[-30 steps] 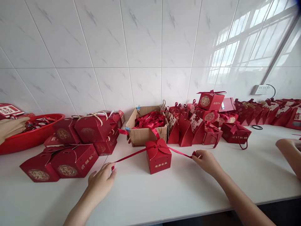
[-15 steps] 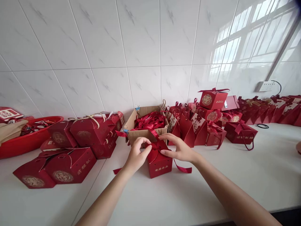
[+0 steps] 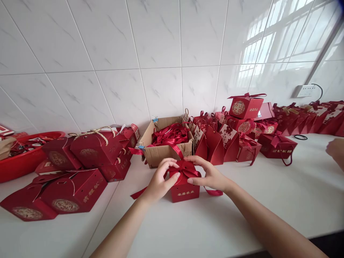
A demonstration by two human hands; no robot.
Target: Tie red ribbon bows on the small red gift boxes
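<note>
Item in hand: a red gift box [image 3: 185, 193], upright on the worktop [image 3: 182, 229], just in front of the cardboard carton [image 3: 156, 157]. The box is nearly cubic, with no marked long axis. The red ribbon [image 3: 213, 192] crosses its top from side to side, with a loose tail out at either side.

Spatial relation: the box lies directly between the two hands, its ribboned top under their fingertips; neither hand is evidently nearer.

Left hand [image 3: 176, 170]: on the carton side of the worktop, at the box's left; grip curved, thumb and forefinger slightly parted. Whether it has hold of the ribbon cannot be told. Right hand [image 3: 206, 175]: at the box's right; grip spread wide, thumb and forefinger well apart, no closed hold visible.

Surroundings: red ribbon coils [image 3: 172, 134] inside the carton; one strand hangs over its front wall. Left of the carton: dark red boxes [image 3: 72, 193], then a red basin [image 3: 24, 165] farther off. Right of the carton: red gift bags [image 3: 215, 145], and, well apart, another person's hand [image 3: 335, 150].
</note>
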